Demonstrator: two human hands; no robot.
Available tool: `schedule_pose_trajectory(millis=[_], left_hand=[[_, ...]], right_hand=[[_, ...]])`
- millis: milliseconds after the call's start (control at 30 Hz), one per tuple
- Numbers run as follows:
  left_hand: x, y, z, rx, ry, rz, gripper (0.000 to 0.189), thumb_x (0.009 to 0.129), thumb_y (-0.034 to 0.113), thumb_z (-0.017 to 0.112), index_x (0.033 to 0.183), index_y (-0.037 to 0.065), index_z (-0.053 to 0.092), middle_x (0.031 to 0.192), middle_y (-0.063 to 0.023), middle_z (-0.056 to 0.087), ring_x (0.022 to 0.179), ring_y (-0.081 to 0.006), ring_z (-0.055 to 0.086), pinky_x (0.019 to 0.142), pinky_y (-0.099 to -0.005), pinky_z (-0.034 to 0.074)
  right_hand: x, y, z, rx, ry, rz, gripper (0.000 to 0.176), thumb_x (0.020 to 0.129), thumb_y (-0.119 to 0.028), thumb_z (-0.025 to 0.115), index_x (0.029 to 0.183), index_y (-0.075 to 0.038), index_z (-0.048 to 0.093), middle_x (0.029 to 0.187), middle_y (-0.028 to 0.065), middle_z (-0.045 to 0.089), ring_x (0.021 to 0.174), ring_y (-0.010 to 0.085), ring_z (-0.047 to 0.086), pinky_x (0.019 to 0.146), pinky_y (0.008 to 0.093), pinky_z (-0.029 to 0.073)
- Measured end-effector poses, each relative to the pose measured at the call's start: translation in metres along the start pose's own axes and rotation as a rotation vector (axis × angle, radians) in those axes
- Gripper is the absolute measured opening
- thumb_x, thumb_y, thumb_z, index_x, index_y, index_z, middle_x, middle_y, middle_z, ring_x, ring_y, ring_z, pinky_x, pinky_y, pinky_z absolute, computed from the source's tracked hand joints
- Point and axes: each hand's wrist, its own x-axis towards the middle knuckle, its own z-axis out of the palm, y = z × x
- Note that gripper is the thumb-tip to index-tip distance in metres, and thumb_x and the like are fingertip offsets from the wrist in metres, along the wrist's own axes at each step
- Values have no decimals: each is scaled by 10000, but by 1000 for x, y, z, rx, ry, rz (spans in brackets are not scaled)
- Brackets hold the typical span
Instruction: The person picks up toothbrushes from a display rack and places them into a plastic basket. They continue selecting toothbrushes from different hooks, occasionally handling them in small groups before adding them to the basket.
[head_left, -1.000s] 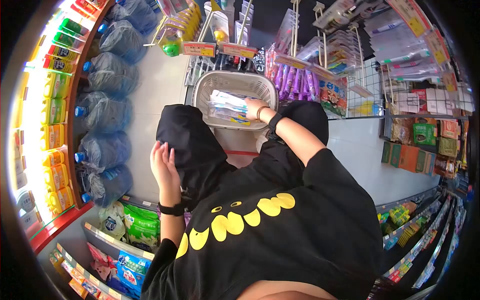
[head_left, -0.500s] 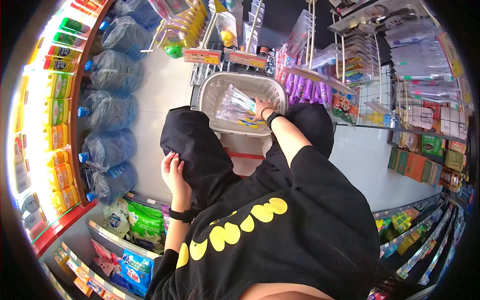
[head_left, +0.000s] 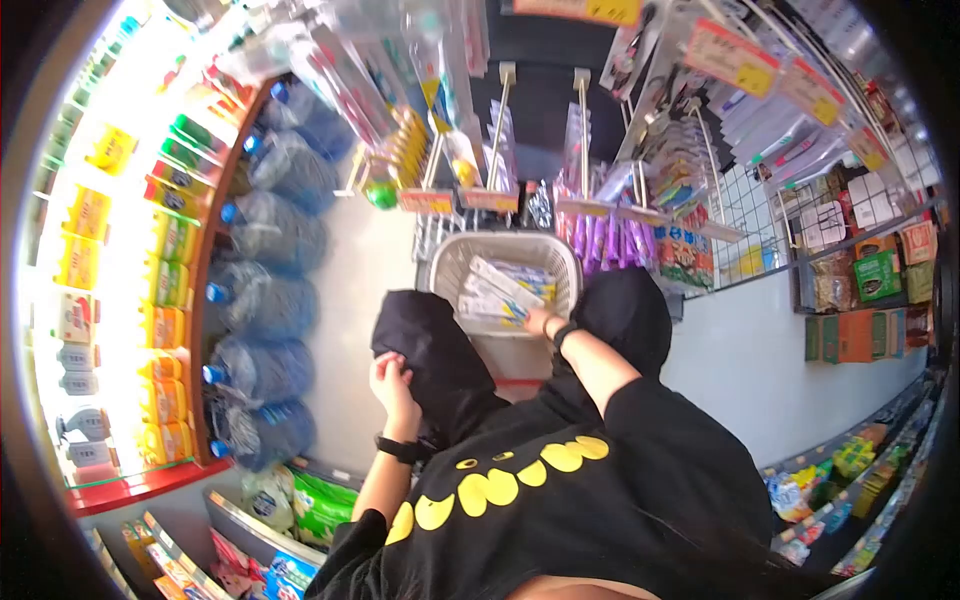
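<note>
I am crouched in a shop aisle with a white plastic basket (head_left: 450,262) on the floor in front of my knees. Several flat packets (head_left: 500,290) in clear wrapping lie stacked inside it. My right hand (head_left: 541,321) reaches over the basket's near rim and rests on the lower corner of the packets, fingers curled at their edge. My left hand (head_left: 390,382) lies on my left knee, fingers bent against the black trouser cloth, holding nothing. Both wrists carry black bands.
Pegboard hooks with hanging packets (head_left: 590,190) and price tags stand right behind the basket. Large blue water bottles (head_left: 262,300) line the floor at the left below shelves of yellow bottles (head_left: 165,330). Low shelves with bagged goods (head_left: 320,500) sit near my left elbow. White floor (head_left: 740,360) lies to the right.
My view has tilted upward, showing more of the hooks. My right hand has slid from the packets' top toward their near corner. My left hand has curled on the knee.
</note>
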Motion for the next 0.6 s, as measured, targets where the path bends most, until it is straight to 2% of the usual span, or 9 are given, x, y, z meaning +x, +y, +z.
schedule_pose_trajectory(millis=[67,100,233,333,367,500,533,600], left_hand=[[-3,3,5,6,-1,12,67,847,94,535,880,133,578,871,20,596,817,-83,564,664,-234,431],[-4,3,7,2,0,23,61,846,95,535,871,132,577,865,19,597,812,-84,565,664,-235,431],[-1,0,15,18,23,40,40,841,101,542,848,125,573,816,5,598,782,-82,569,612,-220,430],[-1,0,17,2,31,38,40,836,96,545,849,119,575,810,1,598,772,-81,568,607,-215,432],[-2,1,16,9,26,20,42,832,94,548,854,116,577,810,-1,598,771,-85,569,613,-219,436],[-4,6,13,-35,18,-50,38,829,122,574,866,117,578,779,1,586,779,-103,565,652,-244,424],[-3,9,10,-22,9,-79,66,830,113,569,892,106,588,814,-8,595,811,-120,577,683,-253,454],[-2,18,5,-39,-24,-129,83,830,118,574,910,100,591,838,-10,598,839,-130,582,710,-260,467]], right_hand=[[-31,-40,-23,175,-3,115,363,764,-272,544,981,-14,680,1029,205,646,984,340,623,848,413,480],[-60,-54,-42,225,56,119,249,732,-249,594,890,-83,692,906,143,681,856,280,648,775,382,500],[-66,-52,-49,235,18,32,305,747,-302,614,948,-88,697,937,125,686,863,282,648,776,382,495],[-58,-38,-45,378,74,85,255,758,-273,623,891,-69,697,865,136,687,803,263,651,732,357,498],[-63,-35,-45,376,165,61,235,753,-260,630,853,-58,696,829,144,684,783,265,651,712,354,501],[-57,-26,-42,351,127,112,255,738,-273,643,855,-54,701,842,150,684,781,270,651,711,362,504],[-61,-31,-50,321,98,109,285,729,-286,654,883,-51,703,852,147,687,784,259,653,712,359,505],[-72,-39,-65,474,110,71,305,743,-288,655,932,-52,699,876,140,688,823,255,654,750,350,500]])
